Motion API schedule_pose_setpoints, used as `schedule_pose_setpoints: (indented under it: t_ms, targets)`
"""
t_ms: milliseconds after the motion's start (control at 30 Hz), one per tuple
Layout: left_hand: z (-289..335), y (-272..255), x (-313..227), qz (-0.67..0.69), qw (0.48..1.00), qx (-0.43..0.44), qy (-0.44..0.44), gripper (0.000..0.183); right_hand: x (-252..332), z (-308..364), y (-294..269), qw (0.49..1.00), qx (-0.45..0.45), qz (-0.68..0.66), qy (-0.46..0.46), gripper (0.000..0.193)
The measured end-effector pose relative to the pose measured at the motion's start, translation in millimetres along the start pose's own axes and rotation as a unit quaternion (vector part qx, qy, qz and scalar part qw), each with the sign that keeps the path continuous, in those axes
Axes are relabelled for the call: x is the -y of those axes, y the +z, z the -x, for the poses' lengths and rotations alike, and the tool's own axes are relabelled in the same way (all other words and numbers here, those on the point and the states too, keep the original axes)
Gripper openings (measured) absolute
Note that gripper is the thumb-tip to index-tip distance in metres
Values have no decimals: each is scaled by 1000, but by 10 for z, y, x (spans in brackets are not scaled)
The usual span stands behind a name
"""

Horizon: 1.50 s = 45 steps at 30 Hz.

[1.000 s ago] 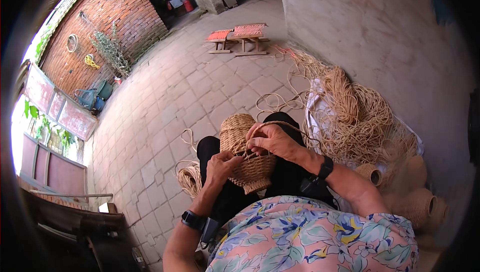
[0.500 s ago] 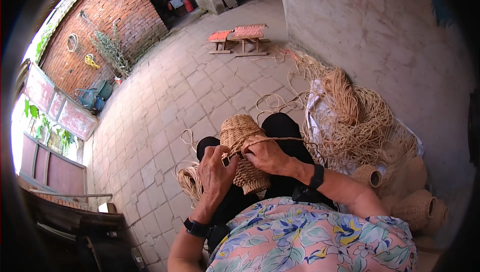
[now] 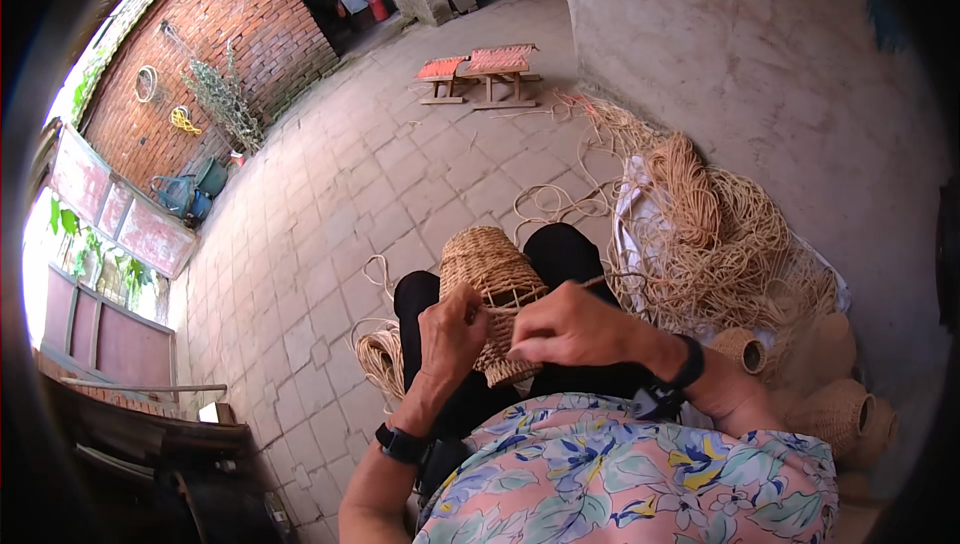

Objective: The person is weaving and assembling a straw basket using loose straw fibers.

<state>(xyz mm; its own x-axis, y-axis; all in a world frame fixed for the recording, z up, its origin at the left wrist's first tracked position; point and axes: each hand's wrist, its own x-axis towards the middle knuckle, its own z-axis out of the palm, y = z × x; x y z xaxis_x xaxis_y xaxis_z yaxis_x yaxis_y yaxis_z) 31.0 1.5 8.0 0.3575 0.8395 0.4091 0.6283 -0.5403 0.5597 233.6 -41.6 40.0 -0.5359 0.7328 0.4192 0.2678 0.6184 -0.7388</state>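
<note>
A tan woven cord basket (image 3: 488,256), its body bulging and its neck narrower, lies across my lap with the narrow end toward me. A dark gap with a few strands across it shows in its side, between my hands. My left hand (image 3: 455,336) is closed at the left edge of this gap; what its fingertips pinch is hidden. Just right of the gap, my right hand (image 3: 575,329) is pinched, apparently on a cord (image 3: 603,280), part of which shows behind the knuckles and trails right. Its fingertips point toward the basket's neck.
A heap of loose cord (image 3: 735,244) lies on white sheeting to the right. Several finished woven baskets (image 3: 835,416) stand near my right elbow. A coil of cord (image 3: 381,359) rests by my left leg. Two low stools (image 3: 500,69) with woven seats stand ahead on the paved floor.
My right hand has moved right and slightly toward me, away from the basket's middle, and has turned over. My left hand has shifted a little right and up. The basket's side gap shows more.
</note>
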Motion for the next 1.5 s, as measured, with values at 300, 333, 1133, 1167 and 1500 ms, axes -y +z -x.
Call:
schedule_pose_setpoints:
  t_ms: [300,333,1133,1167,1500]
  targets:
    - [1,149,52,66,992,8,-106,9,-586,-212,213,988,-134,68,19,9]
    - [18,173,75,94,987,5,-129,10,-631,-207,282,988,-134,66,22,9]
    - [206,-377,396,353,882,-140,-279,20,-937,226,178,944,-231,-47,230,13]
    - [188,-339,327,333,893,-113,-279,25,-967,272,144,950,-221,-23,221,12]
    - [253,-25,301,226,947,-15,-228,13,-893,10,208,877,-265,-323,237,10]
